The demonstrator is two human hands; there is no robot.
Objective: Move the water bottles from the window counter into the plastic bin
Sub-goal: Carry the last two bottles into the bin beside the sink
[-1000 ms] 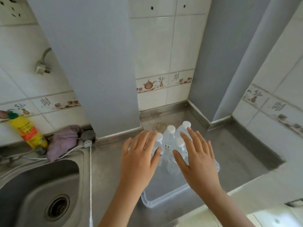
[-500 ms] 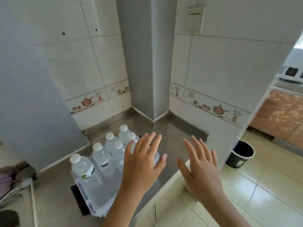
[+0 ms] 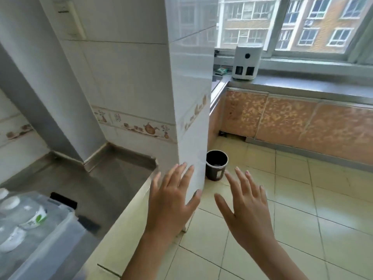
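Head view has swung off the plastic bin (image 3: 50,235) toward the window counter (image 3: 302,82); my left hand (image 3: 171,201) and right hand (image 3: 248,207), fingers spread and empty, go for more water bottles (image 3: 34,217), I judge.

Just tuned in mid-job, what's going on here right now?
Both hands are empty: the left hand and right hand are held out open, fingers spread, over the counter edge and tiled floor. The plastic bin sits at lower left on the steel counter with several water bottles already inside. The view faces the window counter, where only a white appliance shows; no bottles are visible there.
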